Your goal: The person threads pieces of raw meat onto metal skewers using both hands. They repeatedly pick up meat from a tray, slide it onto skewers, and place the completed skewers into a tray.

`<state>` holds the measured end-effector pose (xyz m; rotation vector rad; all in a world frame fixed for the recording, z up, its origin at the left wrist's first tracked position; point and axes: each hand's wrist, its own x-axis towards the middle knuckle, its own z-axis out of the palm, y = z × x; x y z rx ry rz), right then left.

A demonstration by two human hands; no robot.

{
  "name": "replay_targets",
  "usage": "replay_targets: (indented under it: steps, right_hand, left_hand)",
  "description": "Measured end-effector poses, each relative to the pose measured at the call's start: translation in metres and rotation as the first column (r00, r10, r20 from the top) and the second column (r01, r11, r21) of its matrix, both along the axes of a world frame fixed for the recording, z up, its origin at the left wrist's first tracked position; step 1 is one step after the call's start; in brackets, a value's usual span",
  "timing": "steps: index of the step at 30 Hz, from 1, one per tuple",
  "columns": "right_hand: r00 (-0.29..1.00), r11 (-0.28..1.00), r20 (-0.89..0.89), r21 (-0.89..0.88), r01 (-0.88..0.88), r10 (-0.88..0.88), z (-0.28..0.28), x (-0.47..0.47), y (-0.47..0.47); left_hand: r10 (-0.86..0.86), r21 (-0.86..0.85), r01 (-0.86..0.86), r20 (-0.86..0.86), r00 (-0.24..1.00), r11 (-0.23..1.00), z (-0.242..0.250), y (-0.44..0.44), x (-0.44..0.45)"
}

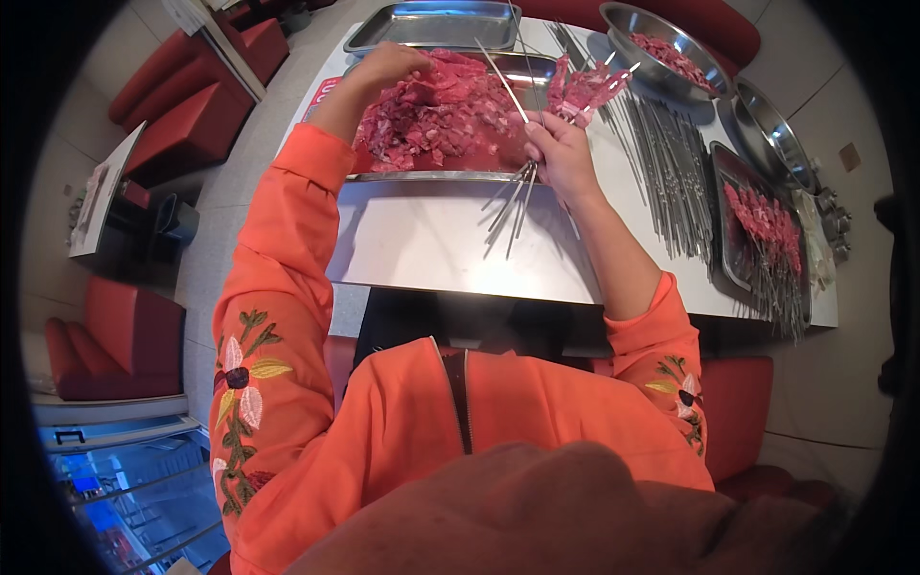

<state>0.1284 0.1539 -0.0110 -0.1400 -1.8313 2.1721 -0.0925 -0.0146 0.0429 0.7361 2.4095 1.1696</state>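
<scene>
My left hand [394, 66] reaches to the back left of a metal tray [424, 175], its fingers curled down onto raw red meat pieces [431, 115]. Whether they pinch a piece is hidden. Over the tray's right side, my right hand [557, 151] is closed around several thin metal skewers [514, 208]. Raw meat [583, 90] is threaded on some of them and fans out beyond the fist. One bare skewer [503, 83] slants up to the left from between thumb and fingers. The lower ends of the bundle stick out below the hand.
Behind lies another metal tray [431, 8]. To the right, many bare skewers [668, 172] lie side by side, near a steel bowl of meat [668, 61] and a second bowl [773, 136]. Loaded skewers [765, 230] rest on a tray [729, 248] at the far right. Red bench seats [176, 136] stand left.
</scene>
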Motion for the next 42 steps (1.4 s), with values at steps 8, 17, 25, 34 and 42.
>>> replay_targets:
  steps: [8,17,25,34,42]
  right_hand:
    - [0.996,0.994,0.005,-0.056,-0.091,0.091,0.007,0.009,-0.009]
    - [0.984,0.989,0.116,0.038,-0.142,0.136,0.005,0.012,-0.022]
    - [0.986,0.990,0.097,0.032,-0.141,0.137,0.007,0.013,-0.025]
    - [0.987,0.987,0.028,-0.004,-0.159,0.159,-0.001,0.010,-0.024]
    - [0.988,0.987,-0.026,-0.043,-0.156,0.155,-0.007,0.008,-0.024]
  left_hand:
    - [-0.250,0.687,-0.232,0.525,0.814,0.688,-0.015,0.002,0.036]
    - [-0.422,0.867,-0.421,0.497,0.758,0.266,-0.039,0.001,0.032]
    - [-0.247,0.855,-0.412,0.493,0.835,0.315,-0.040,0.007,0.043]
    - [-0.244,0.854,-0.400,0.488,0.838,0.332,-0.046,0.013,0.050]
    - [-0.304,0.843,-0.410,0.515,0.801,0.348,-0.047,0.020,0.064]
